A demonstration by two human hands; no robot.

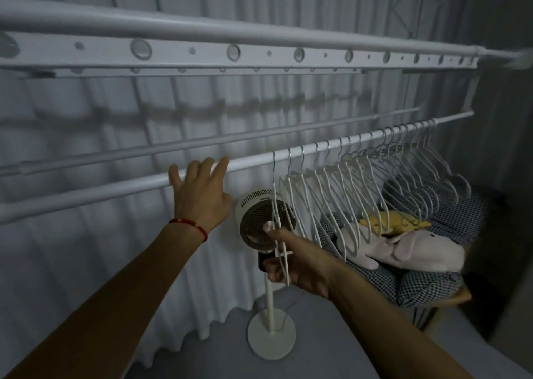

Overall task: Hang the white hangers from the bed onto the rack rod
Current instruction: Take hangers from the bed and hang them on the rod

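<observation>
**White hangers lined up on the rod, one more in the right hand**

White metal makes the drying rack [202, 47], the largest thing here; its thick top bar with round holes crosses the picture from 9 o'clock to 3 o'clock. Below it runs the rack rod [86, 198], a long pale tube that rises from 9 o'clock toward 2 o'clock. A pleated curtain [86, 263] hangs behind. At 4 o'clock lies checked bedding [427, 289] with a pink plush toy [409, 251] and a yellow one [383, 220] on it. A white standing fan [259, 220] is at the centre, its round base on the floor at 6 o'clock.

The row of hangers [360, 182] fills the right half of the rod, from the centre up to 2 o'clock. They are thin, white, with metal hooks and notched shoulders, hanging close and parallel.

The left hand [199, 194] rests on the rod with the fingers spread and straight, just left of the row; a red bracelet [190, 225] is on its wrist. The right hand [300, 266], at 5 o'clock from the centre, grips the last hanger [277, 205] at its lower part, fingers curled around the thin frame. Its hook is over the rod at the left end of the row.
</observation>
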